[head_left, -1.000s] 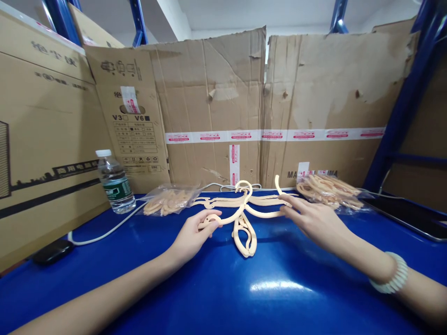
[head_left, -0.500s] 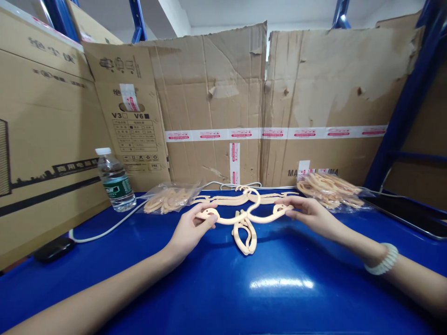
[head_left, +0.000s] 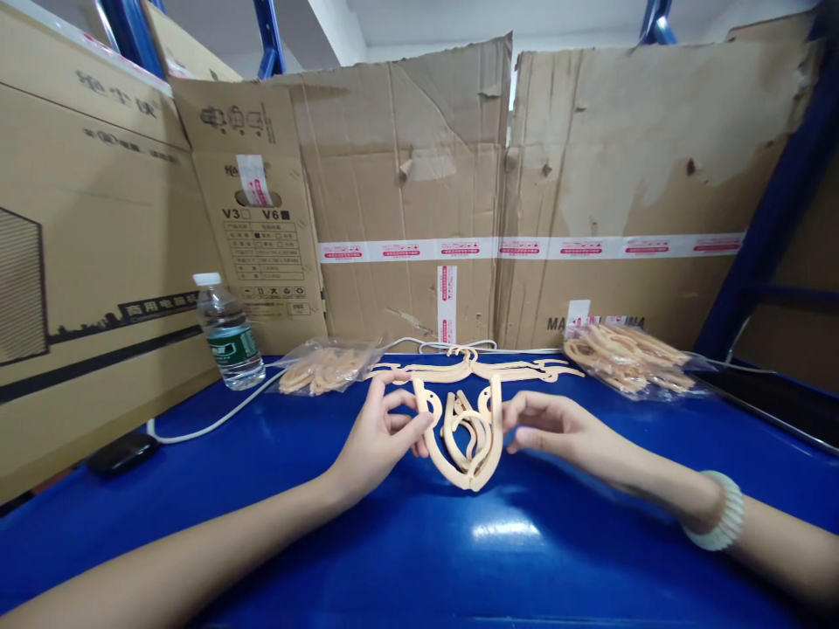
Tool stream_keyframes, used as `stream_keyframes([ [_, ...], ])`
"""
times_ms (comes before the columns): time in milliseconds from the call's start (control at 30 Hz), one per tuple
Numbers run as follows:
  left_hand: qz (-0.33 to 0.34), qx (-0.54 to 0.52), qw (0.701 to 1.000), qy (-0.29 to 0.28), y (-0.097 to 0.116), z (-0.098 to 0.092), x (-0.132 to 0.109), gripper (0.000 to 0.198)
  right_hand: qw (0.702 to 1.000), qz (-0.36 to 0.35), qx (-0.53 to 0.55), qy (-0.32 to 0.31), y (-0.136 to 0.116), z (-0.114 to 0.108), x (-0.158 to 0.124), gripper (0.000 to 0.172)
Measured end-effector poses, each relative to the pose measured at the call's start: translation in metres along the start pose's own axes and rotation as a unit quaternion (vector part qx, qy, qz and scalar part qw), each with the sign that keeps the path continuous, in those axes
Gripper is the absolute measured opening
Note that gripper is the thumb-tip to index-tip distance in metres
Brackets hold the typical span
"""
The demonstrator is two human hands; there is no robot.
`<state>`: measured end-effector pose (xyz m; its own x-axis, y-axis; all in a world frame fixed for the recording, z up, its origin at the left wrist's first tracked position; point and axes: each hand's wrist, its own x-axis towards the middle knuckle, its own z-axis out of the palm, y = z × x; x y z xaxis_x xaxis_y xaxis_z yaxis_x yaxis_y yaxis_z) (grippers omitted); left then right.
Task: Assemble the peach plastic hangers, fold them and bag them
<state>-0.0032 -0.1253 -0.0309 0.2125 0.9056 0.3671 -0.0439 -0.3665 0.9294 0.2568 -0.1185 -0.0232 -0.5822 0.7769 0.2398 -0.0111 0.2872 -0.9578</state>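
A beige plastic folding hanger (head_left: 488, 437) is folded into a narrow V above the blue table (head_left: 406, 559). My left hand (head_left: 384, 437) pinches its left arm near the tip. My right hand (head_left: 557, 428) presses its right arm with closed fingers. Under it lies another folded hanger (head_left: 459, 428) of the same colour. Behind them an unfolded hanger (head_left: 472, 369) lies flat across the table. A white bead bracelet (head_left: 721, 522) is on my right wrist.
Clear bags of beige hangers lie at the back left (head_left: 324, 367) and back right (head_left: 629, 356). A water bottle (head_left: 228, 332) stands at the left. A white cable (head_left: 210, 421) and black device (head_left: 121, 452) lie nearby. Cardboard boxes (head_left: 406, 192) wall the back and left.
The hanger's two arms were spread wide between my hands. Both hands have moved toward each other and folded the arms together into a V over the folded hanger on the table.
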Motion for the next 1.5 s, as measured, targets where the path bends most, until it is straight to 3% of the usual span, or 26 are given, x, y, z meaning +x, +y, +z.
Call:
stream_keyframes([
  [100, -0.011, 0.007, 1.000, -0.013, 0.000, 0.002, -0.002, 0.036, 0.995, 0.009, -0.051, -0.080, -0.006, 0.007, -0.005, 0.031],
  [267, -0.015, 0.069, 0.995, -0.074, 0.004, 0.002, -0.009, 0.020, 0.991, 0.020, -0.060, -0.117, -0.009, 0.011, -0.009, 0.043],
  [633, 0.088, 0.085, 0.979, -0.161, 0.009, 0.003, -0.013, 0.039, 0.993, -0.016, -0.043, -0.106, -0.012, 0.009, -0.009, 0.050],
  [867, 0.087, 0.086, 0.971, -0.207, 0.010, 0.000, -0.017, 0.055, 0.994, -0.019, -0.045, -0.096, -0.008, 0.006, -0.009, 0.048],
  [1033, 0.090, 0.097, 0.967, -0.217, 0.015, 0.001, -0.019, 0.055, 0.994, -0.020, -0.073, -0.072, -0.009, 0.005, -0.012, 0.047],
  [1300, 0.014, 0.020, 0.973, -0.231, 0.013, 0.002, -0.017, 0.045, 0.988, -0.038, -0.111, -0.095, -0.013, 0.009, -0.014, 0.040],
  [1500, -0.036, -0.020, 0.974, -0.222, 0.006, -0.002, -0.010, 0.049, 0.987, -0.028, -0.139, -0.071, -0.016, 0.007, -0.014, 0.031],
])
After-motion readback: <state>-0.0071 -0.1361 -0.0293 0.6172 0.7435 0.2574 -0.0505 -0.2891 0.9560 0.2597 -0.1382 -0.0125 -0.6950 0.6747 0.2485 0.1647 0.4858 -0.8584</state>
